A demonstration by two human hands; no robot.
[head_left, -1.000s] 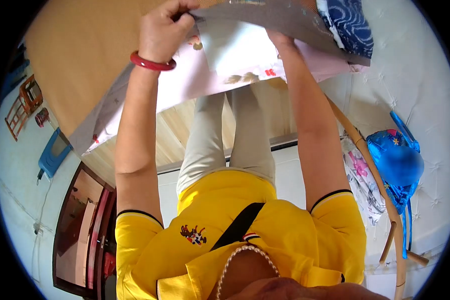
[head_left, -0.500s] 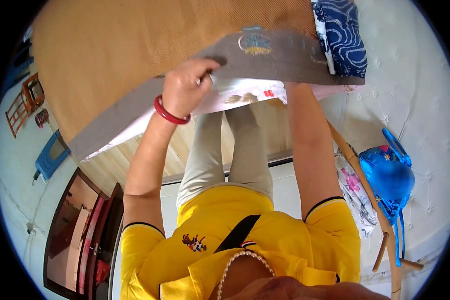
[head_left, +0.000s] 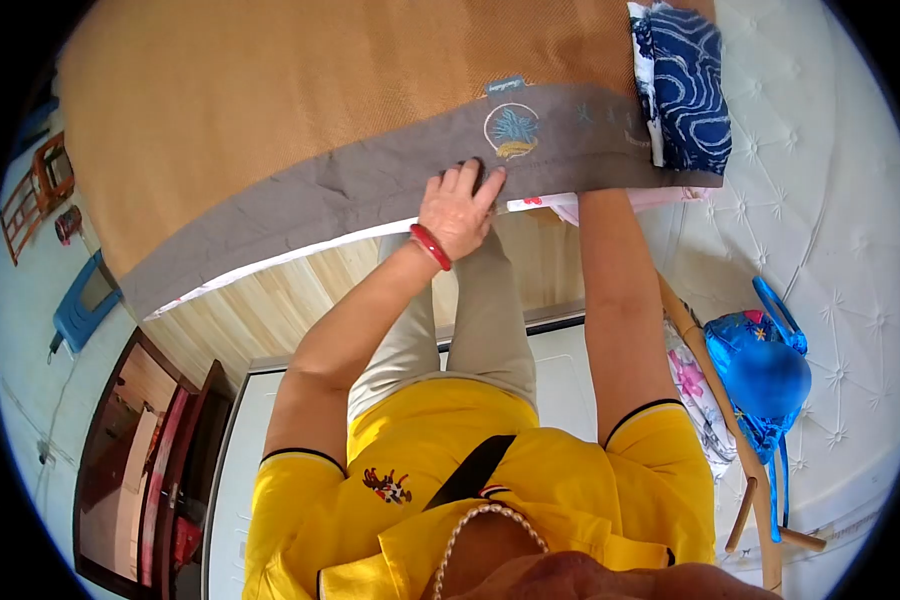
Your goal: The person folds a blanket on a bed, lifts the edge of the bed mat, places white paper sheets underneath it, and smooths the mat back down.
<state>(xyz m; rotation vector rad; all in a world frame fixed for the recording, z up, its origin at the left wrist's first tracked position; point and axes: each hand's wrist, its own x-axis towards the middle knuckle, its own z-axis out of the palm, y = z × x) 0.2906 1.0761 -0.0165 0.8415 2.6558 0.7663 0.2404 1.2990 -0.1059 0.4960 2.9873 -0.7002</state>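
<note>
My left hand (head_left: 457, 208), with a red bangle (head_left: 431, 247) at the wrist, lies palm down with fingers apart on the grey border of a brown bed mat (head_left: 300, 90). The fingertips are close to a round embroidered emblem (head_left: 513, 130) on that border. My right forearm (head_left: 620, 265) reaches in beneath the border's edge, so the right hand is hidden under it. A strip of white and pink printed cloth (head_left: 660, 204) shows below the mat's edge. Beyond the right forearm lies a folded dark blue patterned cloth (head_left: 692, 95) on the mat's corner.
A light wooden bed side (head_left: 320, 260) runs below the mat. At the right, a wooden stand (head_left: 740, 420) carries a bright blue cloth item (head_left: 765, 375) before a padded white wall (head_left: 830, 250). Left stand a blue plastic stool (head_left: 85, 305) and an open doorway (head_left: 120, 450).
My left hand has moved right and towards my body, going from a closed grip to spread flat on the border. The raised, folded border has come down flatter. My right hand stays under it.
</note>
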